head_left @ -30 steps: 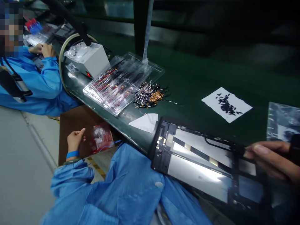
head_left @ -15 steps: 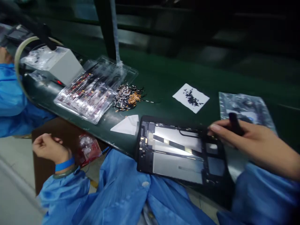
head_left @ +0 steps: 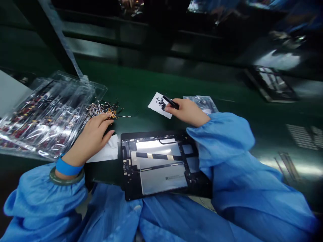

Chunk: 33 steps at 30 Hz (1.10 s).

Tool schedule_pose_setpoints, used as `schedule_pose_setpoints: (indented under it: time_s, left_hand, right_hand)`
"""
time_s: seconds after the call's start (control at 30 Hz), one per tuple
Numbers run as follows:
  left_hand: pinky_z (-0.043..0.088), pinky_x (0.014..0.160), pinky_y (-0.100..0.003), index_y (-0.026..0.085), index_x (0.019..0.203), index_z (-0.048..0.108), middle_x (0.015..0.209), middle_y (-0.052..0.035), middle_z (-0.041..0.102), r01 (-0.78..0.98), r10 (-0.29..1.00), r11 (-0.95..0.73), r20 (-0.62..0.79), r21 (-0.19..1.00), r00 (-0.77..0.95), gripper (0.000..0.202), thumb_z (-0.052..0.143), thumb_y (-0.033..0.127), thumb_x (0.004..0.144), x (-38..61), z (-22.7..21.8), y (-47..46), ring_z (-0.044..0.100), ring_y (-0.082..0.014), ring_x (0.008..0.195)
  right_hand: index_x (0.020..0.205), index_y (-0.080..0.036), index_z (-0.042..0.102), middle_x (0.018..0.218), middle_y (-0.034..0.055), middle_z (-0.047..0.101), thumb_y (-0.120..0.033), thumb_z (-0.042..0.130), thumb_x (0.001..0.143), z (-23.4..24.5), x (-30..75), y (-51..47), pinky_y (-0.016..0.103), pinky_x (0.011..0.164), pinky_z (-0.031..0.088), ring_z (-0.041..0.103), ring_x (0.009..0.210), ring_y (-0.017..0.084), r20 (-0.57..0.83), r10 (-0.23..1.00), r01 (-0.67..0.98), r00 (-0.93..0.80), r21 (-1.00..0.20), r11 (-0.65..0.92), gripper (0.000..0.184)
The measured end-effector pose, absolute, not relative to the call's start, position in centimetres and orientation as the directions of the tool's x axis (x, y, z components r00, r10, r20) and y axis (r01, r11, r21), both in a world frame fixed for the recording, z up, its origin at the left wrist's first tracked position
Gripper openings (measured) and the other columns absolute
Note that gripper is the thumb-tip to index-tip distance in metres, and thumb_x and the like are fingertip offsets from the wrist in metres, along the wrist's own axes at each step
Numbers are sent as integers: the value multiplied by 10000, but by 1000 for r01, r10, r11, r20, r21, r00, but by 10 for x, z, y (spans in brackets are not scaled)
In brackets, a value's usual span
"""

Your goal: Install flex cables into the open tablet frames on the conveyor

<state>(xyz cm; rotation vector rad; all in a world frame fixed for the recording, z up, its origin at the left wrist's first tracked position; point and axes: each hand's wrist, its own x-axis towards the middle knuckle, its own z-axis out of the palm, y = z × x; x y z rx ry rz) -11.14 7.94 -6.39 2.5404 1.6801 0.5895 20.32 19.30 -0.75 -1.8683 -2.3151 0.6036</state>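
My left hand [head_left: 92,136], wearing a blue wrist band, reaches over a pile of small black, silver and orange parts [head_left: 104,109]. Its fingers are spread and its fingertips are at the pile's near edge; nothing shows in them. My right hand [head_left: 188,111] is closed around a slim black hand tool [head_left: 171,102]. Its fingertips are over a white paper square [head_left: 154,103] scattered with tiny black pieces [head_left: 160,103]; whether they touch a piece cannot be seen. Between my arms, an opened tablet [head_left: 161,183] lies with its insides showing, its right end partly behind my sleeve.
Clear plastic trays of parts [head_left: 47,117] lie at left. Crumpled white paper [head_left: 109,149] is under my left wrist. A plastic bag [head_left: 208,103] lies behind my right hand. Another device [head_left: 274,82] and thin metal tools [head_left: 289,166] are at right.
My left hand has risen from below the table edge to the parts pile. My right hand has moved from the tablet's right end to the white paper. The view has swung right.
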Motion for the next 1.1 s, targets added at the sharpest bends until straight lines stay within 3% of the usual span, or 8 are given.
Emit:
schedule_pose_setpoints:
  time_s: [0.13,0.3,0.57,0.8,0.9,1.1]
  left_hand:
    - [378,1111,-522,131,1224,579,1354,-175,550,890,893,-405,300,211,335,373,425,347,962,-110,-73,92,464,-319,1326]
    - [373,1105,-544,142,1230,579,1355,-175,550,893,897,-390,311,223,314,378,417,363,968,-110,-78,92,469,-323,1318]
    - [392,1096,-528,144,1187,598,1324,-162,574,885,889,-399,339,240,309,342,431,352,973,-112,-82,90,506,-305,1283]
    - [418,1069,-514,132,1149,613,1287,-168,599,872,872,-428,361,236,330,319,431,329,976,-113,-81,90,535,-300,1256]
    - [408,1072,-529,123,1141,619,1274,-177,605,870,862,-441,375,220,342,312,444,318,972,-114,-82,90,542,-309,1250]
    - [395,1079,-553,111,1137,625,1276,-183,600,873,863,-442,364,207,350,309,443,300,974,-114,-83,90,545,-324,1248]
  right_hand:
    - [894,-169,662,847,88,681,-297,553,885,-22,197,210,283,650,373,600,754,210,-153,968,945,-200,-292,149,169]
    - [918,-156,668,913,115,692,-284,563,887,-36,189,222,292,705,412,621,827,229,-110,976,947,-190,-284,153,168]
    - [891,-138,678,933,141,684,-281,583,865,-38,182,233,324,725,445,629,859,255,-152,974,959,-166,-253,124,173]
    - [1044,-133,686,1022,124,702,-199,552,889,-31,189,232,317,811,447,640,943,241,-84,943,928,-321,-225,296,216]
    - [1036,-148,702,1058,114,699,-171,571,878,-31,191,237,316,847,448,641,982,238,-127,912,909,-390,-214,358,207]
    - [1120,-138,670,1152,139,656,-227,534,937,-31,189,245,315,856,452,628,1047,244,-225,868,896,-442,-59,441,245]
